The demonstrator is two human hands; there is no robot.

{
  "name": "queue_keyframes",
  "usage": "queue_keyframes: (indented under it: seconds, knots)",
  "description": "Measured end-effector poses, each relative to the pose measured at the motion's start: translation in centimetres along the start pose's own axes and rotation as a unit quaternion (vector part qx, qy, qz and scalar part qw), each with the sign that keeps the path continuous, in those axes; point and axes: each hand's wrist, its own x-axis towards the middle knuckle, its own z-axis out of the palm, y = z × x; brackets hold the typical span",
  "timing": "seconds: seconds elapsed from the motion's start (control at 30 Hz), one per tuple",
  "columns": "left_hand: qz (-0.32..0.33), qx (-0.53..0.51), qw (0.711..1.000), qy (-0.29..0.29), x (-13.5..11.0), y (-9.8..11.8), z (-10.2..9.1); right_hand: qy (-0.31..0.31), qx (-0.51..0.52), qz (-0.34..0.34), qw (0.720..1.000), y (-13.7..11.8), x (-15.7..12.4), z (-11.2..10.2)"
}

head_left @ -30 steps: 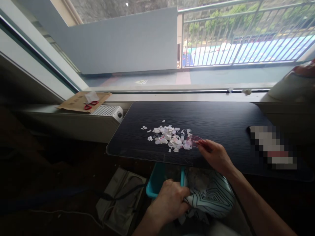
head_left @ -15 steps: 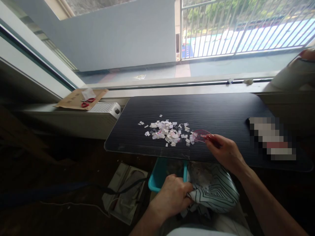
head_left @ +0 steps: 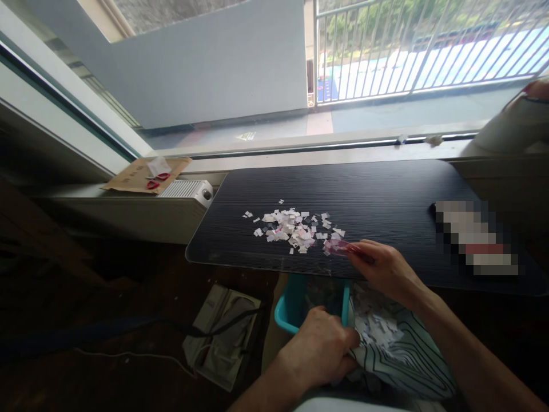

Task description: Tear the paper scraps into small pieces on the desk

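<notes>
My right hand (head_left: 388, 266) is closed on a translucent pink plastic tool (head_left: 337, 246); its exact kind is unclear. The tool's flat end rests among small cut paper scraps (head_left: 289, 228) piled on the dark table (head_left: 355, 189). Below the table edge, my left hand (head_left: 319, 346) is closed around the side of a turquoise bin (head_left: 286, 325), by the edge of a pale bag (head_left: 414, 349) with black wavy lines. Its fingertips are partly hidden, so I cannot tell if it grips bin, bag or both. More scraps (head_left: 380, 326) lie inside the bag.
Red-handled scissors (head_left: 158, 181) lie on a brown envelope (head_left: 124, 180) on the left ledge, beside a white slotted box (head_left: 186, 191). A blurred-out object (head_left: 474, 237) is on the table's right. An open case (head_left: 223, 337) sits low at left. A window (head_left: 214, 68) rises behind.
My right hand has drawn the pink tool slightly left and toward the table's near edge. My left hand, the bin and the bag have shifted right, and the bag's mouth shows more scraps.
</notes>
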Motion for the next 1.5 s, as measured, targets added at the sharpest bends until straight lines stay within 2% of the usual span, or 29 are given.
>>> queue_keyframes:
  seconds: [0.07,0.2,0.37,0.7,0.87,1.0,1.23,1.5]
  knots:
    - [-0.002,-0.001,1.000,0.002,-0.1,0.0,-0.1,-0.010,-0.006,-0.005,1.000,-0.2,0.2,0.1]
    - [-0.004,0.001,1.000,0.014,-0.2,0.0,0.0,0.014,-0.036,-0.013,0.999,-0.1,0.6,0.1]
    - [0.000,-0.002,1.000,0.020,-0.1,-0.2,0.2,-0.032,-0.035,-0.022,0.999,-0.2,0.8,0.0]
    - [0.002,-0.001,0.999,0.032,-0.1,-0.5,0.5,0.017,-0.054,-0.017,0.998,0.7,1.5,0.1]
    - [0.002,-0.002,0.999,0.038,-0.1,-0.5,0.5,-0.037,-0.043,-0.037,0.998,0.2,1.1,-0.1]
    - [0.004,-0.001,1.000,0.031,-0.1,-0.5,0.4,0.000,-0.042,-0.025,0.999,0.4,1.3,-0.2]
    - [-0.001,-0.003,1.000,0.022,-0.1,-0.6,0.3,-0.002,-0.041,-0.022,0.999,0.6,1.6,-0.1]
    - [-0.003,-0.010,1.000,0.014,0.0,-0.6,0.1,-0.053,-0.027,-0.037,0.998,-0.1,1.2,0.2]
